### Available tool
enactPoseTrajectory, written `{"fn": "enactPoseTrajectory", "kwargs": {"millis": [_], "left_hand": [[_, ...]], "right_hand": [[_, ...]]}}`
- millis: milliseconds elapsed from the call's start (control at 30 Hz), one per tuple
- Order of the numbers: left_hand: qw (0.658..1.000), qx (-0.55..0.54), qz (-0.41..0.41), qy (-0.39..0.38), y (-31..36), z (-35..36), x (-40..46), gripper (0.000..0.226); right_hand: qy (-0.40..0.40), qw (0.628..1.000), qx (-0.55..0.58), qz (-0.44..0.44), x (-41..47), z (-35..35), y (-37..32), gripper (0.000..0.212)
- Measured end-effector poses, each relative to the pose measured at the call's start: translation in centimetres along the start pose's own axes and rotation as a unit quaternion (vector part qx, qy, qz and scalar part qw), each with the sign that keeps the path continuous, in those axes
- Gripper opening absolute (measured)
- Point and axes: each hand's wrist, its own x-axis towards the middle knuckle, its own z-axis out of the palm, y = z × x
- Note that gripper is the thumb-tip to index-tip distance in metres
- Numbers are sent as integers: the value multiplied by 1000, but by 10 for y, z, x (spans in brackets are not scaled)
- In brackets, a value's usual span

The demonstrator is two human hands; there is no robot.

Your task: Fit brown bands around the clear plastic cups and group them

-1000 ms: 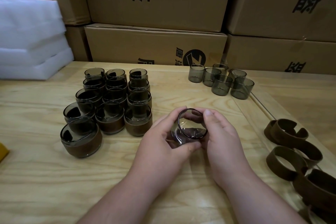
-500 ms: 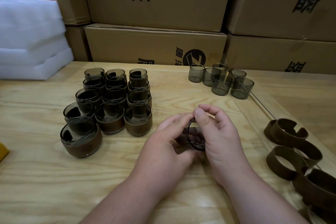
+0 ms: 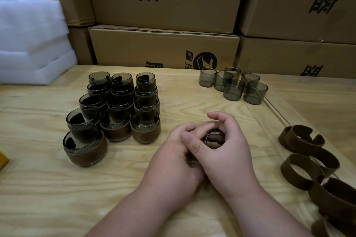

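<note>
Smoky clear cups with brown bands point(image 3: 113, 106) stand grouped in rows on the left of the wooden table point(image 3: 48, 188); six bare cups point(image 3: 234, 85) cluster at the far right. Loose brown bands point(image 3: 302, 167) lie along the right edge, partly cut off. Near the middle, the left hand point(image 3: 173, 158) and right hand point(image 3: 229, 152) curl together around one cup point(image 3: 212, 138), which is mostly hidden; only its dark rim and a brown patch show. Cardboard boxes point(image 3: 163, 48) and white foam point(image 3: 32, 40) stand behind.
</note>
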Motion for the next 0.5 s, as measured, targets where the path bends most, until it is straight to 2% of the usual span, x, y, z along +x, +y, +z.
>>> {"fn": "enactPoseTrajectory", "kwargs": {"millis": [100,200,367,500], "left_hand": [[1000,8,1,-9,0,1,-2,76],[1000,12,10,-8,1,2,-3,76],[1000,9,23,-19,1,1,-3,80],[996,43,46,-63,2,3,-4,76]], "right_hand": [[9,999,-34,-11,-2,0,-1,76],[25,999,-41,-11,-2,-1,-2,65],[37,999,17,12,-1,0,-5,52],[69,993,69,64,5,-5,-3,62]]}}
